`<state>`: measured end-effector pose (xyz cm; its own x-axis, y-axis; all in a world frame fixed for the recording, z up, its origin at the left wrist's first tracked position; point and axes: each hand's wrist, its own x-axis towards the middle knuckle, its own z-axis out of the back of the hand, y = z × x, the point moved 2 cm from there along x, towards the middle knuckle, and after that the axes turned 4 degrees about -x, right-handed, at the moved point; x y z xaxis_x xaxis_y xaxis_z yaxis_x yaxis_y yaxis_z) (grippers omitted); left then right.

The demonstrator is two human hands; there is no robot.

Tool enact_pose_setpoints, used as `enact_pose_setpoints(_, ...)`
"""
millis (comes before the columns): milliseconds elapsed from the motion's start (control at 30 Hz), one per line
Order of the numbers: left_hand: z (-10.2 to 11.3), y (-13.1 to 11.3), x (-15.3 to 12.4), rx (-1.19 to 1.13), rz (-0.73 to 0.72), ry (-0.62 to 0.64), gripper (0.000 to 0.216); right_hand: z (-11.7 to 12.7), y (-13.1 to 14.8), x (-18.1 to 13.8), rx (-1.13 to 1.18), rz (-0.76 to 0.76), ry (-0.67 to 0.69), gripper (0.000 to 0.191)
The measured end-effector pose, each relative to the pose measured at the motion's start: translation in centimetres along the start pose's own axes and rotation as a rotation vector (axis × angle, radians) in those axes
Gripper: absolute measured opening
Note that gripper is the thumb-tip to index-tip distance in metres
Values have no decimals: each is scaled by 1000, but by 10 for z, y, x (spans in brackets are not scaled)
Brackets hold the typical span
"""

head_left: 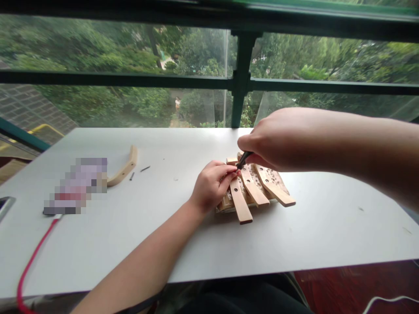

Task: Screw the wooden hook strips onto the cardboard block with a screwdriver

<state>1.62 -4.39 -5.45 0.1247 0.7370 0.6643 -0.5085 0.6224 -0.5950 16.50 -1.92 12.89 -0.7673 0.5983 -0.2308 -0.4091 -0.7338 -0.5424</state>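
Note:
My right hand (266, 139) is closed around a short black tool (244, 159), pointing down and left; I cannot make out its kind. My left hand (211, 185) pinches close to the tool's tip, at the upper end of the leftmost curved wooden piece (240, 205). What lies between those fingertips is hidden. Beside it are a second wooden piece (257, 194) and a third wooden piece (278, 192), each with dark-centred holes. All three rest across a brown, speckled block (276, 178), their ends jutting over its near edge.
On the white table (310, 231), a loose curved wooden piece (126, 170) lies at left near two thin dark screw-like pieces (132, 176). A blurred-out phone-like object (78, 183) with a red cable (34, 253) is farther left. Windows with green frames (241, 65) stand behind.

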Motion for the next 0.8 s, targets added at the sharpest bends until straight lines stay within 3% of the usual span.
enact_pose_setpoints(133,0,1,-2,0,16,33,21,-3,2,5,3,-30,-33,40)
enact_pose_setpoints(233,1,0,-3,5,12,-8,23,-9,1,7,-2,-55,-69,54)
enact_pose_setpoints(433,1,-5,0,30,-61,-73,11,-13,0,14,32,-118,-100,68)
enact_pose_setpoints(533,1,-5,1,45,-55,-80,7,-12,1,13,63,-121,-131,64)
enact_pose_setpoints(633,2,-5,2,60,-30,-65,7,-9,0,8,108,-11,-151,47)
enact_pose_setpoints(700,3,-5,2,55,-30,-40,8,-7,-1,5,113,80,-114,37)
enact_pose_setpoints(800,1,-5,2,43,-37,9,11,-4,-4,5,64,63,5,23)
